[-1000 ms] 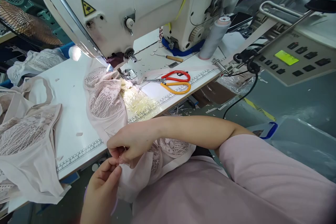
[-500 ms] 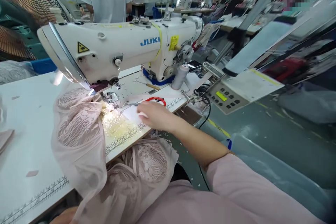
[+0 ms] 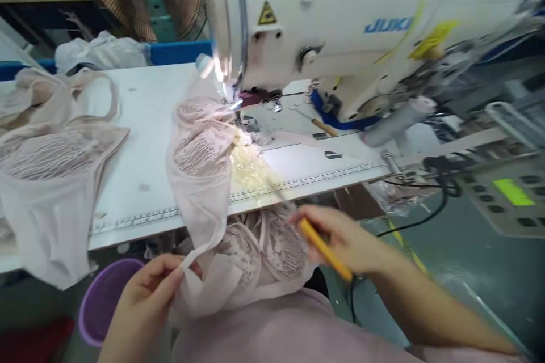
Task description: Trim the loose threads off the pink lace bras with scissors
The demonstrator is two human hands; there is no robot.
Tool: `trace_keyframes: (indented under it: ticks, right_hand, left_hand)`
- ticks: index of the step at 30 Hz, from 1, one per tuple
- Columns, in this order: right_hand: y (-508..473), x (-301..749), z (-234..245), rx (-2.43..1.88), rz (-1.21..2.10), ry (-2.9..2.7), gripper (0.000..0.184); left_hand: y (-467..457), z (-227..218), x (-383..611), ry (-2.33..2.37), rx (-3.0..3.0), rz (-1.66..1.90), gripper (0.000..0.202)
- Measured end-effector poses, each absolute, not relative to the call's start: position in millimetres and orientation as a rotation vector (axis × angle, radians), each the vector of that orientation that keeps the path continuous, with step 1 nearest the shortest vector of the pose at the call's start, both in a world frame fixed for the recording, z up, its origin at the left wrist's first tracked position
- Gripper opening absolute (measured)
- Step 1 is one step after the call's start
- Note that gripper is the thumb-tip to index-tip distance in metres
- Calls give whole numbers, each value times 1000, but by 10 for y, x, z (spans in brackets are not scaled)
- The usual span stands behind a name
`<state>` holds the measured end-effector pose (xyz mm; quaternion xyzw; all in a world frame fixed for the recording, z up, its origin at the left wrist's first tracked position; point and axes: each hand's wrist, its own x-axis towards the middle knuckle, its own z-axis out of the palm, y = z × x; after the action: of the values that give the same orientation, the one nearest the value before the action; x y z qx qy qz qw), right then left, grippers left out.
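My left hand [image 3: 147, 295] pinches the band edge of a pale pink lace bra [image 3: 238, 278] at the table's front edge. One part of the bra lies on the table by the needle of the sewing machine [image 3: 293, 22]; the rest hangs over the edge into my lap. In my right hand [image 3: 336, 235], fingers wrapped round it, is an orange-handled tool [image 3: 326, 249] with a thin metal end. Motion blurs it, so its exact kind is unclear. The metal end points toward shiny yellowish film [image 3: 251, 167] on the tabletop beside the bra.
Another pink lace garment [image 3: 51, 164] drapes over the table's left side. A wooden-handled tool [image 3: 324, 127] and a grey thread cone [image 3: 398, 122] are near the machine base. A fan [image 3: 183, 0] stands behind, a purple bin [image 3: 91, 309] below left, a control panel [image 3: 506, 193] at right.
My view has swung left and down. My left hand has come up into view, holding the bra's band. My right hand has drawn back from the tabletop with the tool; the red-handled scissors no longer show there.
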<state>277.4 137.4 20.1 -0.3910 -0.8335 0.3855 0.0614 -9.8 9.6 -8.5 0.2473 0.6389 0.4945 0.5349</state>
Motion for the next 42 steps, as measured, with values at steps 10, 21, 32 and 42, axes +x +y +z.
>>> trace_keyframes:
  ticks: [10,21,32,42]
  right_hand:
    - [857,2144,-202,-592,1431,-2937,30]
    - [809,2014,-43,-725,1595,-2833,52]
    - [802,1993,-35,-682,1652,-2853,47]
    - [751,1959,-36,-845,1717,-2762,39]
  left_hand:
    - [53,-15,-78,1437,575,1154,26]
    - [-16,-87,2,1489,581,1216,27]
    - [-47,-109,-16,1496,598,1195,29]
    - [-34,-82,-15,1517,630,1163,27]
